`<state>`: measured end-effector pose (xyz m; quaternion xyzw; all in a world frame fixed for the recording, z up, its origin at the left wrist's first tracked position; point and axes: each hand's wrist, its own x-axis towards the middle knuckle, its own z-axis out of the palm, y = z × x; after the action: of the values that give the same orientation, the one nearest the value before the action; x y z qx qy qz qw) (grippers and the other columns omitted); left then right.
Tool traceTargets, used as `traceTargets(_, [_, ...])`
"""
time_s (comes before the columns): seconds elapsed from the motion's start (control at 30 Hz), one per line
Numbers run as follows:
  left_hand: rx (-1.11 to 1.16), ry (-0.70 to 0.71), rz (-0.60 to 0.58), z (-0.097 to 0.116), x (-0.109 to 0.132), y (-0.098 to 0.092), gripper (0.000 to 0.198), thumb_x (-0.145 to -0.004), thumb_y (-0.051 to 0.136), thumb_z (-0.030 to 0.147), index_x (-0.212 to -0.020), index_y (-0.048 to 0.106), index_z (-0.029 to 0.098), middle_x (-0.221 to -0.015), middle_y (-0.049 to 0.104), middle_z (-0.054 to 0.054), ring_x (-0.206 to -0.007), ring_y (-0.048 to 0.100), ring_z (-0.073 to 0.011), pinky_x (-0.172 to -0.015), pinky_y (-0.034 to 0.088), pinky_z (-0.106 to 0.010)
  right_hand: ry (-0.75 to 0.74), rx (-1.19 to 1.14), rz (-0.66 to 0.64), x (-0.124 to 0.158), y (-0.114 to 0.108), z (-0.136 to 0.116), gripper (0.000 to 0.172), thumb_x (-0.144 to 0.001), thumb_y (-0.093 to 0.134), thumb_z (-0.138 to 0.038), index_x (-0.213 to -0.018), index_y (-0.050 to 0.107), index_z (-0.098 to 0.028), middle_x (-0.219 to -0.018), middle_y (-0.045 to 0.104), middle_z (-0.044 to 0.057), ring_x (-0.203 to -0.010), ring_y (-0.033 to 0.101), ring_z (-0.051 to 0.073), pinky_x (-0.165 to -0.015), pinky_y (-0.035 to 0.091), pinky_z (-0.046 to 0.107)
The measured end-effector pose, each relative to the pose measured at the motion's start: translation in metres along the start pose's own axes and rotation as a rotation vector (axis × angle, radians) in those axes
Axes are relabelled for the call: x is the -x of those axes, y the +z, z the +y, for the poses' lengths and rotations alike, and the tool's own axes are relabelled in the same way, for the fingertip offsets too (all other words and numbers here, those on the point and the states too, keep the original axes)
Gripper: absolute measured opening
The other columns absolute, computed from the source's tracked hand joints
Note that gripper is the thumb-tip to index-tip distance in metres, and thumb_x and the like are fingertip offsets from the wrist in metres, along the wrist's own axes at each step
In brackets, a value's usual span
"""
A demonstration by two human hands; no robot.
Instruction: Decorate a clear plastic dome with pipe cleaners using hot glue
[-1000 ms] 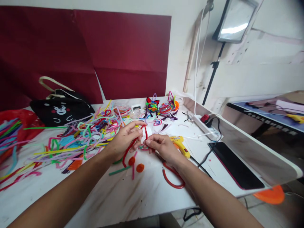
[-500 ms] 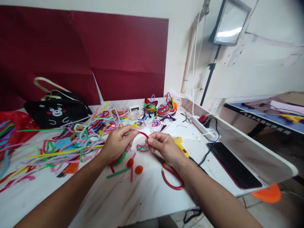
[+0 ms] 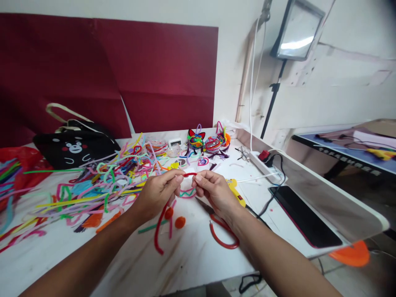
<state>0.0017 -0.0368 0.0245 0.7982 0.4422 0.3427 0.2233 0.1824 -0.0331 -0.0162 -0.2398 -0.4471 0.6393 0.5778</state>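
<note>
Between my two hands a red pipe cleaner (image 3: 189,175) is stretched in a short, slightly arched span. My left hand (image 3: 162,187) pinches it on one side, and its loose tail hangs down below that hand toward the table. On the other side my right hand (image 3: 212,189) pinches it between thumb and fingers. Under the hands lies a pink and green pipe cleaner shape (image 3: 187,194), partly covered. Two orange pom-poms (image 3: 180,222) rest in front, beside a pink and a green pipe cleaner piece. Red-handled scissors (image 3: 224,239) lie under my right wrist.
A heap of coloured pipe cleaners (image 3: 89,192) spreads over the left, before a black bag (image 3: 74,144). Decorated balls (image 3: 196,140) stand at the back. To the right are a yellow glue gun (image 3: 236,194), a power strip (image 3: 262,163) and a phone (image 3: 305,216).
The red pipe cleaner's tail now hangs lower and nearer, below my left hand. The span between my hands has gone from slanted to nearly level, with both hands slightly shifted.
</note>
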Motion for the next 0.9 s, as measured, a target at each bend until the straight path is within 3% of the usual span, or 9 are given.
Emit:
traceTargets(0.2, [-0.29,0.223,0.14,-0.003,-0.001,-0.002,0.03,-0.097,0.045,0.026,-0.075,0.062,0.016,-0.054,0.054,0.005,-0.047,0.051,-0.0097,-0.052,0.039,-0.021,0.001,0.257,-0.018,0.0,-0.001,0.002,0.031,-0.07,0.08,-0.044,-0.077,0.069,-0.016,-0.061,0.061,-0.003,-0.05,0.044,0.008,-0.051,0.031,0.023])
traceTargets(0.4, [-0.475,0.435,0.175,-0.02,0.006,-0.001,0.031,-0.1,0.041,0.023,-0.084,0.066,0.014,-0.072,0.071,-0.003,-0.063,0.066,-0.0135,-0.062,0.046,-0.022,-0.248,0.819,-0.079,0.003,-0.004,0.007,0.013,-0.084,0.067,-0.026,-0.076,0.071,-0.016,-0.069,0.062,0.0,-0.061,0.049,0.011,-0.059,0.035,0.025])
traceTargets(0.57, [-0.597,0.533,0.131,-0.03,0.012,-0.002,0.033,-0.102,0.038,0.022,-0.085,0.065,0.014,-0.075,0.072,-0.005,-0.066,0.069,-0.015,-0.063,0.049,-0.023,-0.356,1.107,-0.15,0.005,-0.004,0.005,0.014,-0.087,0.062,-0.017,-0.074,0.066,-0.016,-0.072,0.064,0.002,-0.066,0.054,0.012,-0.063,0.037,0.024])
traceTargets(0.77, [-0.635,0.511,0.08,-0.036,0.016,0.001,0.031,-0.101,0.037,0.019,-0.083,0.063,0.017,-0.079,0.073,-0.005,-0.068,0.069,-0.016,-0.06,0.049,-0.024,-0.317,1.185,-0.233,0.01,-0.001,0.001,0.019,-0.085,0.062,-0.014,-0.066,0.058,-0.016,-0.062,0.055,-0.002,-0.056,0.046,0.009,-0.055,0.031,0.022])
traceTargets(0.9, [-0.562,0.489,0.095,-0.033,0.017,0.004,0.03,-0.102,0.038,0.024,-0.085,0.061,0.017,-0.077,0.071,-0.004,-0.066,0.068,-0.0149,-0.06,0.047,-0.024,-0.281,1.059,-0.144,0.01,0.0,0.002,0.018,-0.082,0.06,-0.015,-0.064,0.058,-0.016,-0.059,0.052,-0.004,-0.054,0.043,0.009,-0.054,0.03,0.022])
